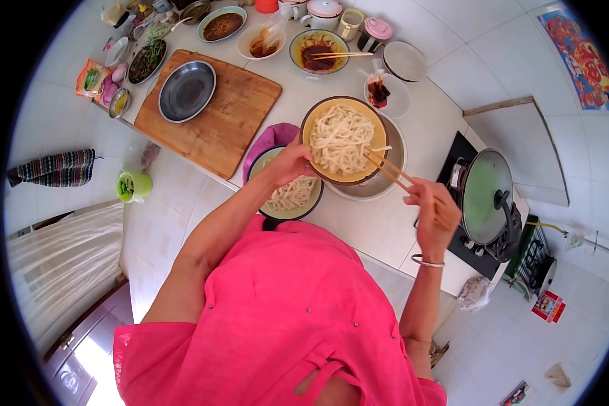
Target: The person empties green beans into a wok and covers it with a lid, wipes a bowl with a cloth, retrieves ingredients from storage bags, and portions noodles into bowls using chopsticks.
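Note:
My left hand (pixel 292 164) grips the left rim of a yellow bowl (pixel 310 122) heaped with white noodles (pixel 342 139). Wooden chopsticks (pixel 391 169) are in my right hand (pixel 436 208), their tips at the right side of those noodles. Below the yellow bowl, partly covered by it, is a large metal basin (pixel 398 145). A dark-rimmed bowl (pixel 310 207) with more noodles (pixel 292 194) stands by my body, partly hidden under my left forearm. Next to it lies a purple cloth (pixel 272 137).
A wooden cutting board (pixel 247 115) with a metal plate (pixel 187 91) lies left. Bowls of sauce (pixel 316 57) and a dish of greens (pixel 147 61) line the back. A lidded pan (pixel 486 196) sits on the stove (pixel 459 150) at right.

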The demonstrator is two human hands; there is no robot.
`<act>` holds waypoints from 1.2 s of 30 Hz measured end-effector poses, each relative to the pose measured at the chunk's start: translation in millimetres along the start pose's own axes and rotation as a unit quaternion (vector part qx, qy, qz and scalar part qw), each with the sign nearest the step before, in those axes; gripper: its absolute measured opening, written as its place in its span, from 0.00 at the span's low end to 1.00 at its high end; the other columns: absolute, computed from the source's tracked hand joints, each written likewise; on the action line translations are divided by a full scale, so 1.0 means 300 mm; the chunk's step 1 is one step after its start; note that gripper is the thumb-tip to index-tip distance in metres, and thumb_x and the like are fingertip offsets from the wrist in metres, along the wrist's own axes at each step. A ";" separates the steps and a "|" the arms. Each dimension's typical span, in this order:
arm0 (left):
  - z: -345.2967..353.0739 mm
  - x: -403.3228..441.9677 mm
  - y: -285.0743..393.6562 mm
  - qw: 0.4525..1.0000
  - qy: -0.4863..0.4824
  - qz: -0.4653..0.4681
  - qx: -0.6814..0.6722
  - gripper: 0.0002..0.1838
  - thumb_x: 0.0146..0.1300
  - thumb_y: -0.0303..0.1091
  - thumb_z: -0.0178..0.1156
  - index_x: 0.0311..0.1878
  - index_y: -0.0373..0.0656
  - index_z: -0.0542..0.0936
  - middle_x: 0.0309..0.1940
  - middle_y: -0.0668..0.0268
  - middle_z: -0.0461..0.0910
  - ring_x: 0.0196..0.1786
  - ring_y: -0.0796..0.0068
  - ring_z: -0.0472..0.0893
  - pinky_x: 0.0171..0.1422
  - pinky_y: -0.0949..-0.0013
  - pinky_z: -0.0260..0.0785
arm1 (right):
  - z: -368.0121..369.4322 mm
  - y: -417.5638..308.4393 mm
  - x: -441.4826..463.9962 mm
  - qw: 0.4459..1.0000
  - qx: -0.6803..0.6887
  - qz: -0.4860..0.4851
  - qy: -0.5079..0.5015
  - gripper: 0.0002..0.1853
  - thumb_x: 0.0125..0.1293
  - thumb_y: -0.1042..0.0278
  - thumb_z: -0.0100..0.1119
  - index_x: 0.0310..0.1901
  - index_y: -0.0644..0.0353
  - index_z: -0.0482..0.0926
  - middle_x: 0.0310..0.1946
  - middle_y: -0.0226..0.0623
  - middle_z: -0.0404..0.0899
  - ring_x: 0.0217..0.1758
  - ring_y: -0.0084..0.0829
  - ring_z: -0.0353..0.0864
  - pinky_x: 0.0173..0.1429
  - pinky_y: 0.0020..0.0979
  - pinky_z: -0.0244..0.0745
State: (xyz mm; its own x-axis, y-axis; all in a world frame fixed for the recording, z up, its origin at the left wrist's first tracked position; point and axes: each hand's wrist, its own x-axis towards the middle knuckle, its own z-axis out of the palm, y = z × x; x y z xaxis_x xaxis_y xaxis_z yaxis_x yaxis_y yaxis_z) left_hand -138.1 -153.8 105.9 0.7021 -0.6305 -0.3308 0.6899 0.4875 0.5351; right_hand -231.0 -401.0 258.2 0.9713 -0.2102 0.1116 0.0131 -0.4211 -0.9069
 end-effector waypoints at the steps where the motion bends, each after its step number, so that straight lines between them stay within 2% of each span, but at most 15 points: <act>1: -0.009 -0.003 0.001 1.000 0.004 0.001 0.002 0.39 0.47 0.23 0.48 0.67 0.49 0.51 0.62 0.61 0.62 0.59 0.62 0.71 0.52 0.50 0.74 | -0.025 -0.028 0.001 0.999 0.023 0.032 0.020 0.09 0.67 0.74 0.49 0.38 0.69 0.79 0.28 0.37 0.79 0.25 0.24 0.79 0.31 0.20 0.74; 4: -0.008 -0.019 0.015 1.000 0.000 0.005 -0.007 0.39 0.48 0.23 0.48 0.67 0.49 0.51 0.62 0.61 0.62 0.60 0.61 0.70 0.54 0.49 0.73 | -0.099 -0.026 0.015 0.994 0.046 0.027 0.090 0.12 0.68 0.69 0.48 0.38 0.69 0.79 0.27 0.37 0.78 0.23 0.24 0.78 0.30 0.20 0.74; 5: -0.006 -0.024 0.018 1.000 -0.003 0.007 -0.013 0.39 0.48 0.23 0.48 0.67 0.49 0.51 0.62 0.61 0.62 0.60 0.61 0.70 0.54 0.48 0.72 | -0.117 -0.015 0.026 0.990 0.028 0.053 0.126 0.14 0.69 0.66 0.47 0.38 0.68 0.79 0.27 0.37 0.78 0.22 0.23 0.78 0.29 0.19 0.72; 8: -0.030 -0.027 0.020 1.000 -0.009 0.006 -0.021 0.39 0.48 0.23 0.48 0.67 0.49 0.51 0.62 0.60 0.62 0.60 0.60 0.70 0.54 0.47 0.72 | -0.111 0.062 0.041 0.983 0.038 0.085 0.158 0.15 0.69 0.65 0.47 0.38 0.69 0.79 0.27 0.37 0.78 0.22 0.23 0.78 0.29 0.19 0.71; 9: -0.027 -0.033 0.025 1.000 -0.002 0.013 -0.014 0.39 0.48 0.24 0.48 0.67 0.48 0.51 0.62 0.60 0.62 0.60 0.60 0.70 0.54 0.47 0.72 | -0.087 0.076 0.043 0.983 0.041 0.104 0.147 0.15 0.69 0.65 0.46 0.38 0.69 0.78 0.27 0.38 0.78 0.22 0.23 0.78 0.29 0.20 0.74; 13: -0.064 -0.035 0.048 1.000 0.008 0.018 0.012 0.38 0.48 0.25 0.49 0.66 0.43 0.53 0.60 0.58 0.64 0.60 0.61 0.70 0.54 0.48 0.72 | -0.020 0.154 0.037 0.969 0.120 0.063 0.206 0.17 0.69 0.65 0.45 0.38 0.73 0.77 0.27 0.41 0.78 0.23 0.27 0.79 0.32 0.26 0.81; 16: -0.089 -0.025 0.070 0.999 0.011 0.017 0.031 0.36 0.47 0.25 0.49 0.64 0.39 0.55 0.59 0.56 0.65 0.58 0.62 0.72 0.52 0.51 0.74 | -0.025 0.108 0.057 0.958 0.149 0.046 0.242 0.17 0.69 0.65 0.44 0.37 0.74 0.77 0.26 0.42 0.77 0.23 0.28 0.79 0.32 0.27 0.81; 19: -0.065 -0.023 0.097 0.998 0.029 0.034 0.032 0.36 0.47 0.24 0.47 0.65 0.42 0.55 0.59 0.55 0.66 0.53 0.61 0.76 0.49 0.54 0.77 | -0.035 0.073 0.073 0.956 0.164 0.019 0.243 0.18 0.70 0.63 0.44 0.36 0.74 0.76 0.26 0.42 0.77 0.23 0.28 0.79 0.32 0.29 0.81; 22: -0.080 -0.024 0.114 0.998 0.041 0.014 0.045 0.31 0.49 0.25 0.48 0.62 0.35 0.61 0.58 0.56 0.69 0.56 0.62 0.73 0.58 0.55 0.70 | -0.049 0.038 0.078 0.950 0.191 0.003 0.248 0.19 0.70 0.63 0.43 0.37 0.74 0.76 0.26 0.43 0.76 0.22 0.29 0.78 0.32 0.30 0.81; 24: -0.102 -0.014 0.118 0.997 0.046 0.009 0.057 0.31 0.49 0.25 0.48 0.62 0.35 0.61 0.58 0.56 0.69 0.56 0.62 0.73 0.58 0.55 0.70 | -0.055 0.014 0.074 0.945 0.213 -0.012 0.246 0.19 0.70 0.63 0.42 0.37 0.74 0.76 0.26 0.43 0.76 0.22 0.29 0.78 0.32 0.30 0.81; 25: -0.110 -0.009 0.118 0.997 0.049 0.007 0.063 0.31 0.49 0.25 0.48 0.62 0.35 0.61 0.58 0.56 0.69 0.56 0.62 0.73 0.58 0.55 0.70 | -0.054 -0.001 0.074 0.948 0.211 -0.014 0.236 0.19 0.70 0.63 0.42 0.38 0.74 0.76 0.26 0.42 0.77 0.22 0.29 0.79 0.32 0.30 0.81; 28: -0.098 0.003 0.107 0.998 0.048 0.009 0.045 0.37 0.47 0.23 0.47 0.66 0.43 0.54 0.59 0.55 0.66 0.58 0.58 0.72 0.55 0.49 0.72 | -0.021 -0.029 0.077 0.960 0.200 -0.026 0.196 0.18 0.70 0.65 0.42 0.38 0.74 0.76 0.26 0.42 0.77 0.23 0.29 0.79 0.32 0.28 0.80; 31: -0.106 0.019 0.079 0.999 0.033 0.003 0.019 0.36 0.47 0.23 0.47 0.65 0.40 0.56 0.59 0.55 0.66 0.58 0.57 0.72 0.58 0.47 0.70 | 0.034 -0.020 0.087 0.982 0.146 -0.045 0.113 0.14 0.69 0.68 0.45 0.38 0.71 0.77 0.27 0.39 0.78 0.24 0.26 0.79 0.31 0.23 0.75; 34: -0.096 0.017 0.066 1.000 0.024 0.018 0.008 0.34 0.47 0.23 0.47 0.64 0.38 0.58 0.59 0.55 0.66 0.58 0.58 0.71 0.57 0.48 0.70 | 0.022 -0.004 0.094 0.995 0.084 0.047 0.040 0.13 0.69 0.68 0.46 0.39 0.69 0.78 0.27 0.38 0.78 0.23 0.25 0.79 0.30 0.21 0.74; 36: -0.108 0.011 0.067 1.000 0.025 0.011 -0.010 0.34 0.47 0.23 0.47 0.64 0.37 0.58 0.60 0.55 0.66 0.59 0.58 0.71 0.57 0.47 0.70 | -0.050 0.054 0.107 0.983 0.119 0.080 0.116 0.15 0.69 0.66 0.46 0.39 0.69 0.79 0.27 0.37 0.78 0.21 0.23 0.78 0.27 0.21 0.73</act>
State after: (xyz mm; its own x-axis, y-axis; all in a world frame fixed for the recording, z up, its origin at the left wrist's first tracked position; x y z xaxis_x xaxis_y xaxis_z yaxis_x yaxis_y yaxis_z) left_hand -116.1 -126.6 90.4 0.7250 -0.5881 -0.3585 0.6771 0.5133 0.5273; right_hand -203.2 -427.7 253.2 0.8855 -0.4640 0.0245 -0.0538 -0.1547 -0.9865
